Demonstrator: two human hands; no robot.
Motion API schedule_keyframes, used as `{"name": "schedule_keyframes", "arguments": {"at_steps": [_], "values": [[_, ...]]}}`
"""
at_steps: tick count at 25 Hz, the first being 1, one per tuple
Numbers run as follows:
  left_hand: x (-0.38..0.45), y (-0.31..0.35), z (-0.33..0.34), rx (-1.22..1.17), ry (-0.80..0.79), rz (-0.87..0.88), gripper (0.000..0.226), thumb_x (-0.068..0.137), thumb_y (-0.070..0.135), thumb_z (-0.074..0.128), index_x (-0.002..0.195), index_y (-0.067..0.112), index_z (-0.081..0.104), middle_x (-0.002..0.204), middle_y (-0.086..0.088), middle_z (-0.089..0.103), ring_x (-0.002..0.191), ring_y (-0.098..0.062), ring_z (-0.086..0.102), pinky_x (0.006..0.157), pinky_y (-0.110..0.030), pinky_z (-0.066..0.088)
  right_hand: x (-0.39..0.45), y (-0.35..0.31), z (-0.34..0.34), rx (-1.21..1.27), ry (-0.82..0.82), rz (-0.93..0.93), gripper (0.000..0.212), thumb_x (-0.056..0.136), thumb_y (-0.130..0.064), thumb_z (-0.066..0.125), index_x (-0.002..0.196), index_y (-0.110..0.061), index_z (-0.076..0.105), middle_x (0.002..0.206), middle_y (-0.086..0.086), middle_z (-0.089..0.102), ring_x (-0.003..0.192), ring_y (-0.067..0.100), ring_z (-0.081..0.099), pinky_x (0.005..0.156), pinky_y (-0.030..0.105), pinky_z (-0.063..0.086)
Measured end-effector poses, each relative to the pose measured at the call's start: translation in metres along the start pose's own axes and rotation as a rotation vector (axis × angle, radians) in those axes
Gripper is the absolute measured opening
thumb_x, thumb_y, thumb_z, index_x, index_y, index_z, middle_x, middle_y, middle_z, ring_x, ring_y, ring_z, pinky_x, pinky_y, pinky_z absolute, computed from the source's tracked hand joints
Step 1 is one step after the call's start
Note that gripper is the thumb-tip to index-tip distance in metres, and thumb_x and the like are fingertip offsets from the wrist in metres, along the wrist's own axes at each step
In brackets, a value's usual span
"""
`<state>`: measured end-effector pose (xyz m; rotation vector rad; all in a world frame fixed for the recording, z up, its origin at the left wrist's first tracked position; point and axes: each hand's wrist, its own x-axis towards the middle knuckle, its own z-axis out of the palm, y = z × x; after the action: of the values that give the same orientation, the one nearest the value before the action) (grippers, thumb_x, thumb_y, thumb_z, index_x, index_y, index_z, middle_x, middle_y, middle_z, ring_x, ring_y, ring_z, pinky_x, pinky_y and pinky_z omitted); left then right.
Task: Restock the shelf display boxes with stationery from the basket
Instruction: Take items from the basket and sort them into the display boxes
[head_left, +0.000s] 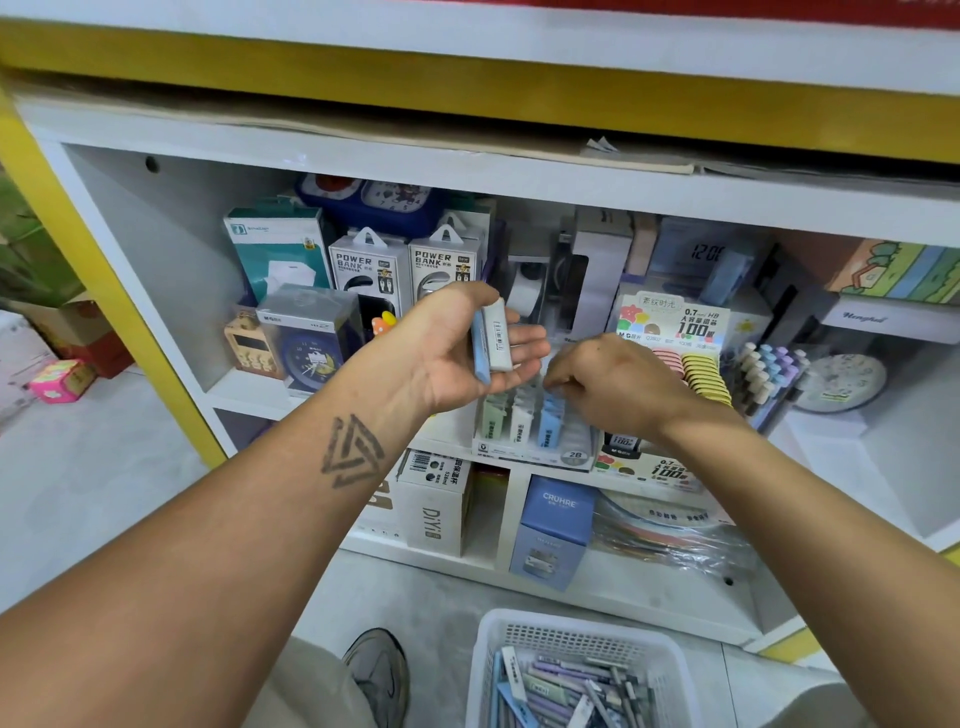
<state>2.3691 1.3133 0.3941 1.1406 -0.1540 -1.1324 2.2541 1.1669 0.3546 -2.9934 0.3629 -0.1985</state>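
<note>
- left hand (457, 348), palm up around the middle of the frame, has two slim lead cases lying across it, a blue case (480, 353) and a white case (497, 338); thumb curls over them from the top and the fingers are loosely cupped underneath
- right hand (618, 387) sits just right of that, knuckles up, fingers curled down into the display box (535, 441); can't tell if the tips are actually pinching anything, they're hidden
- that box is on the shelf (363, 166) edge just below both hands, with green, white and blue cases standing in rows
- white basket (576, 670) is on the floor at the bottom of the frame, right of center, with a jumble of pens and cases in it
- power bank packs (369, 270) upper left of the hands
</note>
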Motion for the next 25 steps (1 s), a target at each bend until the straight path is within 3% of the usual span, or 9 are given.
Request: {"name": "schedule_keyframes", "arguments": {"at_steps": [3,6,9,14,17,19,21,23,25], "values": [[-0.005,-0.003,0.005,0.050,-0.075,-0.036,0.028,0.091,0.003,0.039,0.113,-0.004,0.056,0.106,-0.025,0.071,0.087,-0.030,0.073,0.073,-0.040,0.061,0.007,-0.006,-0.016,0.472,0.247,0.193,0.018,0.099,-0.018,0.058,0.101,-0.021,0.075,0.084,-0.007,0.070,0.081,0.013,0.066,0.073,0.027,0.048],[-0.005,-0.010,0.012,0.251,-0.104,-0.006,0.039,0.091,-0.013,0.031,0.124,-0.008,0.052,0.109,-0.028,0.069,0.096,-0.032,0.072,0.073,-0.037,0.062,0.006,-0.013,-0.026,0.807,0.258,0.266,0.020,0.097,-0.039,0.063,0.095,-0.023,0.075,0.064,-0.016,0.067,0.057,-0.005,0.056,0.059,0.018,0.044],[-0.006,-0.014,0.018,0.415,-0.115,0.039,0.039,0.090,-0.018,0.034,0.122,-0.007,0.054,0.106,-0.030,0.070,0.093,-0.033,0.073,0.072,-0.038,0.062,0.005,-0.018,-0.026,0.770,0.215,0.232,0.025,0.092,-0.041,0.069,0.084,-0.019,0.078,0.064,-0.010,0.068,0.059,-0.001,0.056,0.059,0.019,0.045],[-0.002,-0.008,0.010,0.372,-0.001,0.045,0.028,0.093,-0.012,0.040,0.111,-0.003,0.060,0.112,-0.025,0.069,0.105,-0.036,0.068,0.080,-0.046,0.060,0.009,-0.005,-0.032,0.869,0.188,0.276,0.012,0.090,-0.009,0.064,0.083,-0.011,0.074,0.062,0.002,0.067,0.054,0.008,0.057,0.051,0.023,0.044],[0.001,-0.004,-0.002,0.353,0.184,0.027,0.020,0.097,-0.004,0.037,0.106,0.002,0.054,0.088,-0.017,0.068,0.072,-0.027,0.068,0.058,-0.033,0.058,0.007,0.005,-0.032,0.880,0.186,0.223,0.014,0.090,0.000,0.066,0.100,-0.010,0.068,0.072,0.012,0.072,0.064,0.017,0.070,0.063,0.025,0.055],[0.000,-0.003,-0.005,0.382,0.209,-0.029,0.013,0.096,0.004,0.038,0.096,0.008,0.050,0.070,-0.009,0.058,0.052,-0.016,0.049,0.039,-0.017,0.039,0.009,0.008,-0.029,0.833,0.198,0.200,0.015,0.090,-0.001,0.070,0.101,-0.011,0.066,0.074,0.009,0.074,0.070,0.018,0.074,0.071,0.028,0.058],[-0.001,0.000,-0.007,0.397,0.214,-0.063,0.010,0.092,0.017,0.040,0.086,0.013,0.046,0.066,-0.004,0.052,0.048,-0.013,0.033,0.039,-0.015,0.025,0.014,0.010,-0.025,0.753,0.281,0.201,0.013,0.089,-0.004,0.072,0.097,-0.015,0.069,0.078,0.007,0.074,0.074,0.018,0.075,0.075,0.030,0.060],[-0.001,0.005,-0.012,0.353,0.219,-0.058,0.023,0.090,0.030,0.037,0.089,0.012,0.050,0.065,-0.005,0.053,0.047,-0.014,0.031,0.042,-0.017,0.024,0.026,0.014,-0.019,0.526,0.402,0.193,0.013,0.090,-0.009,0.070,0.097,-0.020,0.071,0.086,0.003,0.073,0.079,0.018,0.072,0.075,0.030,0.058],[-0.003,0.008,-0.014,0.287,0.210,-0.032,0.025,0.088,0.026,0.035,0.092,0.009,0.054,0.066,-0.006,0.054,0.048,-0.015,0.032,0.043,-0.018,0.025,0.039,0.017,-0.011,0.260,0.384,0.164,0.015,0.094,-0.011,0.065,0.104,-0.020,0.070,0.095,0.006,0.072,0.085,0.023,0.068,0.080,0.032,0.057]]}}
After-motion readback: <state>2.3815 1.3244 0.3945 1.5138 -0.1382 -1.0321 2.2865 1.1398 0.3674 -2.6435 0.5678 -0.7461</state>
